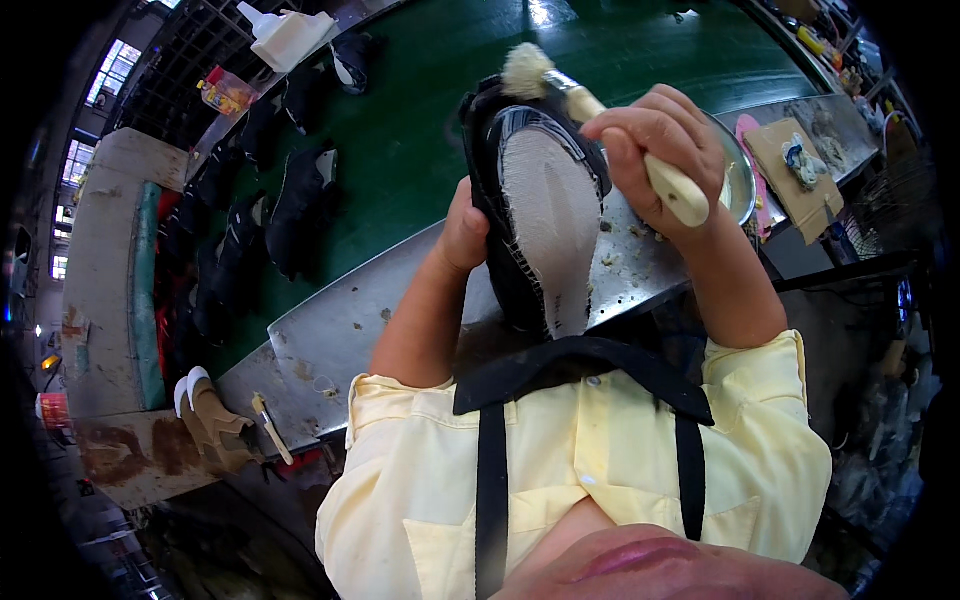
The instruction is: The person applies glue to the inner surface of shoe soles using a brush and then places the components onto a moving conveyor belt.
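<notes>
A black shoe upper [548,200] is held sole side up over the metal work surface, its pale insole facing me and stitching around the edge. My left hand [465,232] grips its left side; the thumb shows, while the other fingers are hidden behind the shoe. My right hand [668,150] is closed around the wooden handle of a brush [582,103]. The brush's pale, clumped bristles are at the toe end of the shoe, against or just above its edge. Behind my right hand is a round bowl [744,185], partly hidden.
Several black shoe uppers [298,212] lie on the green belt [400,130] to the left. A white bottle [290,38] stands at the far left. A second brush [272,430] lies near tan shoe pieces [212,420]. Cardboard [790,170] with a crumpled cloth is at right.
</notes>
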The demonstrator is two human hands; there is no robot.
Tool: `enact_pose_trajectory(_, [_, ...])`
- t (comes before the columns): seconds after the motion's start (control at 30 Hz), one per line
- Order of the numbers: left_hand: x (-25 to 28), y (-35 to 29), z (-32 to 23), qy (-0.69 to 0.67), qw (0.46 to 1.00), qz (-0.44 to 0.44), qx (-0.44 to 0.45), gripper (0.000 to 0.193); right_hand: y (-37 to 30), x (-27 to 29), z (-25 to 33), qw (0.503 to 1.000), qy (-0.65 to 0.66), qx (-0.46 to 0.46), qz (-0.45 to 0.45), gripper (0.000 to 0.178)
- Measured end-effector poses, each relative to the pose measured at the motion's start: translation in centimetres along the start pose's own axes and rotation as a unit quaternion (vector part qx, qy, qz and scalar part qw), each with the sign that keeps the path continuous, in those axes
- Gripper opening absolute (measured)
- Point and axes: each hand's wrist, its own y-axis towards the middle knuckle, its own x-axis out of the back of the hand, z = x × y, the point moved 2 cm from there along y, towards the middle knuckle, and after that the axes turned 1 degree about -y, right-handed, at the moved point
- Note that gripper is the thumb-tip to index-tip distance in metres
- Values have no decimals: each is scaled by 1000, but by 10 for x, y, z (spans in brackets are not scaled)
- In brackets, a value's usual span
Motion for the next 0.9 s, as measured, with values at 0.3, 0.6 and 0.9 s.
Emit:
enact_pose_trajectory(0.3, [-1,-2,3,-47,999,14,24,103,1,-10,18,998,59,-19,3,10])
enact_pose_trajectory(0.6, [6,-5,2,-30,995,8,96,108,-9,-11,28,992,109,-57,-20,13])
enact_pose_trajectory(0.9, [44,1,27,-190,981,-23,-13,80,-44,-18,60,981,194,-5,20,16])
